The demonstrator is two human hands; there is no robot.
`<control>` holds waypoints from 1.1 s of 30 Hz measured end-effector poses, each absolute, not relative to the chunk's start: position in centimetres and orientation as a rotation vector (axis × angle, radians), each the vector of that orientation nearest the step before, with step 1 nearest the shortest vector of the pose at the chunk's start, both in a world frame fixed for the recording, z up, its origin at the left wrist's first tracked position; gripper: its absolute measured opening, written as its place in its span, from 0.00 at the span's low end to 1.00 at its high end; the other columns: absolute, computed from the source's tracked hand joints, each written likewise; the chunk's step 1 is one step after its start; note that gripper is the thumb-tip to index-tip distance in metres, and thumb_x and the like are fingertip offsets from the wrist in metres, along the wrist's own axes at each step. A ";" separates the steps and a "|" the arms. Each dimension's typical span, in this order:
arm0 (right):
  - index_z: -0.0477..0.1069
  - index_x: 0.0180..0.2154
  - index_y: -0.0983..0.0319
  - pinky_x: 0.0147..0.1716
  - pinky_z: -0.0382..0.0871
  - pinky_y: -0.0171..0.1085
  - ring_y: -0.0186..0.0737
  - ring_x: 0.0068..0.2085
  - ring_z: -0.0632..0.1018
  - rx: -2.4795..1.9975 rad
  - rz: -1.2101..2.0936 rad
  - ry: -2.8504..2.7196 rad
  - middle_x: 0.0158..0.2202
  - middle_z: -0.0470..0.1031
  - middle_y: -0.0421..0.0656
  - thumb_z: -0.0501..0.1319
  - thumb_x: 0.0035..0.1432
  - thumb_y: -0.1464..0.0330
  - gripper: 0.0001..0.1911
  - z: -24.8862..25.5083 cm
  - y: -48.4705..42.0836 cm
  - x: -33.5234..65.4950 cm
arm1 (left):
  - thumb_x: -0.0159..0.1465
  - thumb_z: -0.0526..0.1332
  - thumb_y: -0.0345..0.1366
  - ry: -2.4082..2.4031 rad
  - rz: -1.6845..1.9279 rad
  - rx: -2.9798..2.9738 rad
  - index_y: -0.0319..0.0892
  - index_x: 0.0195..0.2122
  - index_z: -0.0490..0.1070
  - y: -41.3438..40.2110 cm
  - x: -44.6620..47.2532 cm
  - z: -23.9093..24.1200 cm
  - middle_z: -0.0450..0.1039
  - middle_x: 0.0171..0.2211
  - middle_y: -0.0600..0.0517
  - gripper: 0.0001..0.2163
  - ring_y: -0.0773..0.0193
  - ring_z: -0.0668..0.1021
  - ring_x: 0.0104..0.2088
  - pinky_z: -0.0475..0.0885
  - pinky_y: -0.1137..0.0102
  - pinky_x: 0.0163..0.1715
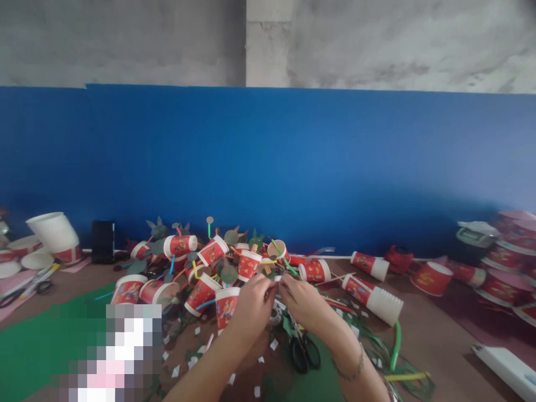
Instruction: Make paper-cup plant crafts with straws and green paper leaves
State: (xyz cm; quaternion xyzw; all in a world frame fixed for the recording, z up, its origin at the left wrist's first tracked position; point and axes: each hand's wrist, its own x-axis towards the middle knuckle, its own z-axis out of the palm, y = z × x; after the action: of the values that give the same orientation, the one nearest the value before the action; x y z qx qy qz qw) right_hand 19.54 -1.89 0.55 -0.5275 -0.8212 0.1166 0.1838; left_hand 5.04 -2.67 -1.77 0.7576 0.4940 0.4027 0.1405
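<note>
My left hand and my right hand meet fingertip to fingertip over the brown table, both pinched on something small and pale that I cannot make out. Just beyond them lies a heap of red paper cups with coloured straws and green paper shapes stuck in them. Black-handled scissors lie under my right wrist. A roll of tape sits below my fingers. A bracelet is on my right wrist.
A green sheet covers the near left. White cups and a black box stand at the far left. Stacked red cups fill the right. A blue panel backs the table. White paper scraps litter the top.
</note>
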 end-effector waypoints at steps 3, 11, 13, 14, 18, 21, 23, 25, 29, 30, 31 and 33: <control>0.64 0.32 0.62 0.27 0.48 0.35 0.38 0.30 0.74 -1.509 0.260 -2.315 0.29 0.74 0.44 0.47 0.61 0.73 0.09 0.6 -2.0 19.5 | 0.62 0.54 0.29 1.443 1.140 2.242 0.41 0.27 0.70 -2.7 5.0 -1.6 0.70 0.28 0.51 0.09 0.63 0.72 0.31 0.63 0.71 0.29; 0.65 0.30 0.61 0.25 0.46 0.34 0.36 0.27 0.72 -1.559 0.167 -2.276 0.27 0.74 0.41 0.50 0.59 0.72 0.08 1.0 -2.3 19.0 | 0.64 0.51 0.29 1.479 1.118 2.350 0.41 0.29 0.67 -2.8 4.9 -1.5 0.69 0.30 0.49 0.09 0.61 0.71 0.33 0.64 0.68 0.32; 0.65 0.31 0.61 0.25 0.46 0.34 0.36 0.27 0.72 -1.534 0.170 -2.276 0.27 0.74 0.41 0.49 0.60 0.72 0.08 1.0 -2.4 18.9 | 0.64 0.50 0.29 1.485 1.112 2.338 0.42 0.29 0.66 -2.9 4.9 -1.4 0.69 0.30 0.49 0.09 0.61 0.71 0.33 0.63 0.68 0.32; 0.65 0.31 0.61 0.25 0.47 0.34 0.36 0.28 0.72 -1.528 0.171 -2.276 0.27 0.74 0.41 0.49 0.60 0.72 0.08 1.0 -2.4 18.9 | 0.64 0.50 0.29 1.481 1.108 2.319 0.42 0.29 0.65 -2.9 4.9 -1.3 0.69 0.30 0.50 0.08 0.61 0.71 0.32 0.63 0.69 0.31; 0.65 0.29 0.61 0.26 0.49 0.34 0.37 0.29 0.73 -1.529 0.155 -2.276 0.28 0.74 0.42 0.49 0.59 0.73 0.09 0.9 -2.4 18.8 | 0.62 0.53 0.30 1.429 1.104 2.235 0.42 0.29 0.65 -2.7 4.6 -1.1 0.69 0.30 0.51 0.06 0.62 0.72 0.32 0.63 0.70 0.30; 0.65 0.28 0.61 0.27 0.51 0.34 0.37 0.29 0.72 -1.495 0.150 -2.264 0.28 0.73 0.43 0.50 0.57 0.73 0.08 0.9 -2.4 18.8 | 0.61 0.53 0.29 1.397 1.091 2.225 0.42 0.28 0.66 -2.6 4.4 -1.0 0.68 0.29 0.51 0.05 0.62 0.71 0.31 0.63 0.70 0.30; 0.65 0.26 0.61 0.26 0.51 0.34 0.36 0.27 0.69 -1.467 0.162 -2.233 0.26 0.71 0.41 0.51 0.55 0.73 0.07 1.0 -2.4 18.8 | 0.61 0.53 0.29 1.385 1.091 2.251 0.42 0.28 0.65 -2.6 4.3 -0.9 0.68 0.28 0.51 0.06 0.62 0.71 0.31 0.62 0.70 0.29; 0.63 0.23 0.61 0.25 0.50 0.33 0.34 0.25 0.66 -1.432 0.225 -2.173 0.22 0.68 0.39 0.52 0.53 0.73 0.08 1.2 -2.4 18.8 | 0.62 0.51 0.29 1.374 1.122 2.287 0.42 0.28 0.65 -2.8 4.3 -0.7 0.68 0.28 0.50 0.07 0.61 0.71 0.32 0.62 0.69 0.30; 0.60 0.20 0.61 0.23 0.51 0.32 0.32 0.22 0.61 -1.327 0.539 -1.961 0.17 0.60 0.35 0.52 0.51 0.71 0.10 1.4 -2.3 18.6 | 0.65 0.49 0.30 1.323 1.249 2.336 0.42 0.30 0.66 -3.2 4.3 -0.6 0.68 0.30 0.49 0.09 0.60 0.70 0.34 0.63 0.68 0.34; 0.60 0.19 0.61 0.22 0.51 0.31 0.31 0.22 0.60 -1.296 0.639 -1.898 0.17 0.58 0.35 0.52 0.51 0.70 0.10 1.4 -2.3 18.6 | 0.65 0.49 0.30 1.292 1.290 2.345 0.41 0.30 0.66 -3.2 4.3 -0.6 0.68 0.31 0.48 0.09 0.60 0.70 0.35 0.63 0.67 0.35; 0.60 0.19 0.61 0.21 0.51 0.31 0.31 0.21 0.60 -1.267 0.734 -1.838 0.17 0.58 0.35 0.52 0.51 0.69 0.10 1.4 -2.2 18.5 | 0.65 0.49 0.31 1.255 1.334 2.346 0.41 0.31 0.66 -3.3 4.4 -0.6 0.68 0.31 0.48 0.09 0.60 0.70 0.35 0.64 0.67 0.36; 0.61 0.20 0.61 0.20 0.52 0.31 0.31 0.20 0.60 -1.233 0.861 -1.771 0.17 0.58 0.35 0.52 0.51 0.67 0.10 1.4 -2.1 18.4 | 0.65 0.49 0.31 1.176 1.427 2.289 0.41 0.32 0.67 -3.3 4.4 -0.5 0.69 0.32 0.48 0.09 0.60 0.70 0.36 0.64 0.67 0.38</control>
State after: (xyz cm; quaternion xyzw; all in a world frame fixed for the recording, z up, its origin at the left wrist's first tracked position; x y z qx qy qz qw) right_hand 18.38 -2.10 1.42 -0.4868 -0.6993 0.3401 0.3978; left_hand 4.41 -3.34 -0.54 0.7740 0.3975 0.4827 0.0993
